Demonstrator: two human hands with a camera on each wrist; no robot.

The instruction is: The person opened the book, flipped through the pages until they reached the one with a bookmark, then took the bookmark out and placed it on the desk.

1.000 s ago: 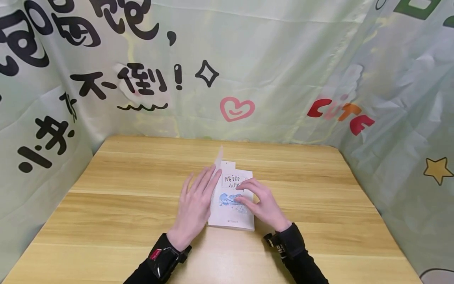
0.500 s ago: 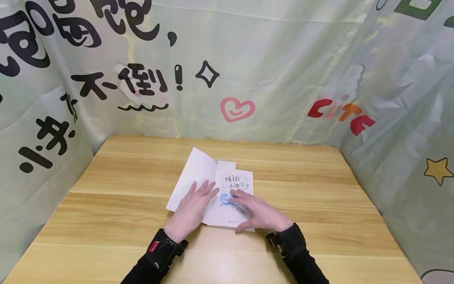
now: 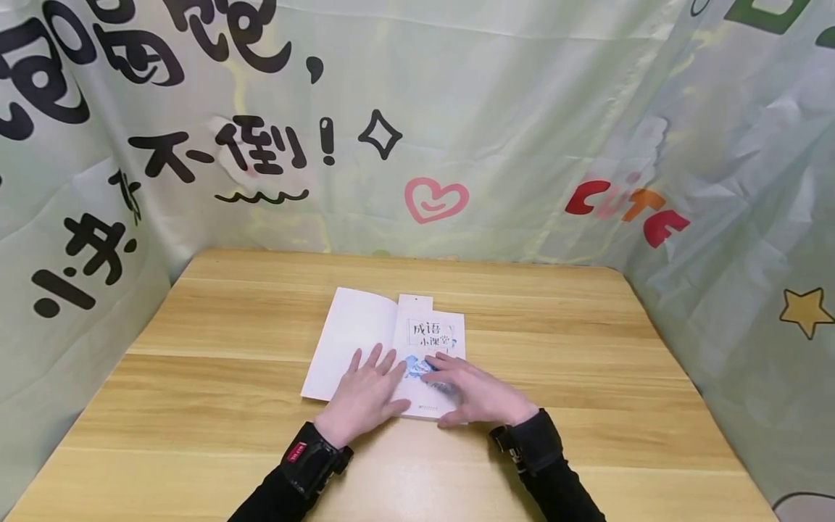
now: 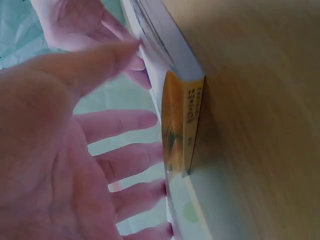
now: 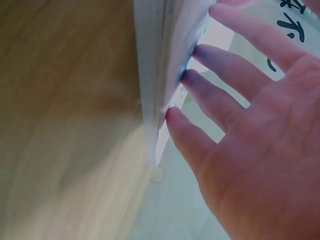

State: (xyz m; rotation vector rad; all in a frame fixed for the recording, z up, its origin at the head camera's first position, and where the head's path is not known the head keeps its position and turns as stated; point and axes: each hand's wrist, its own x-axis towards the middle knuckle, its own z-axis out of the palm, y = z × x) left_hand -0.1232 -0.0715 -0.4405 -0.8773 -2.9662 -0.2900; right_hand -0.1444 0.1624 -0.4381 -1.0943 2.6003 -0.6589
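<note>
A book lies on the table with its front cover turned over to the left, its plain white inner side up. The right-hand page bears a printed title and a blue picture. My left hand lies spread across the fold, its fingertips at the paper. My right hand rests its straight fingertips on the title page, thumb at the near edge. The yellow spine shows in the left wrist view. A white bookmark-like strip sticks out at the book's top edge.
The wooden table extends around the book on all sides. A pale printed cloth with lettering, a heart and a star hangs behind the table and along both sides.
The cover, upright a second ago, has swung down to the left and lies flatter. My left hand has followed it down onto the fold; my right hand has spread over the title page.
</note>
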